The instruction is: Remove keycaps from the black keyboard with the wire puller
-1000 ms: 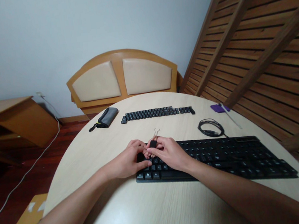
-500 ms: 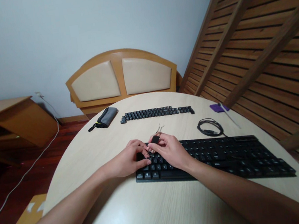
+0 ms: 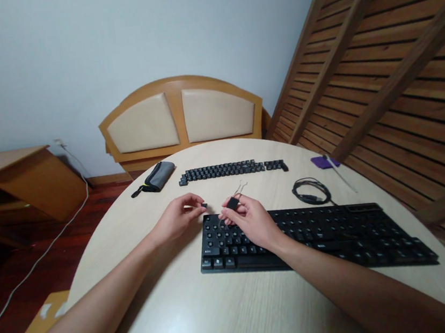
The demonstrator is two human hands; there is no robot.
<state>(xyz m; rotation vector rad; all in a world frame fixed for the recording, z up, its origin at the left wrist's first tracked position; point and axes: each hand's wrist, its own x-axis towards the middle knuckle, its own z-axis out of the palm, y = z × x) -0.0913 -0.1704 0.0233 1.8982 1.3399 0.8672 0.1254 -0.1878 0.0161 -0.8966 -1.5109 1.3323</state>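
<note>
A black keyboard (image 3: 312, 236) lies across the table, with several bare key posts at its upper left. My left hand (image 3: 180, 215) is above the table just beyond the keyboard's left end, pinching a small black keycap (image 3: 204, 205) between thumb and fingers. My right hand (image 3: 249, 222) is over the left part of the keyboard and hides some of its keys. In its fingers is a keycap puller (image 3: 233, 203) with a black handle, its wire prongs pointing away from me. Rows of loose keycaps (image 3: 223, 170) lie near the table's far side.
A coiled black cable (image 3: 310, 192) lies behind the keyboard. A purple cloth (image 3: 325, 162) with a thin brush-like stick (image 3: 341, 173) is at the right, and a folded grey cloth (image 3: 159, 176) at the far left. The round table (image 3: 171, 313) stands before a headboard.
My left hand has lifted off the keyboard and moved up and left with a keycap. My right hand stays in nearly the same place with the puller.
</note>
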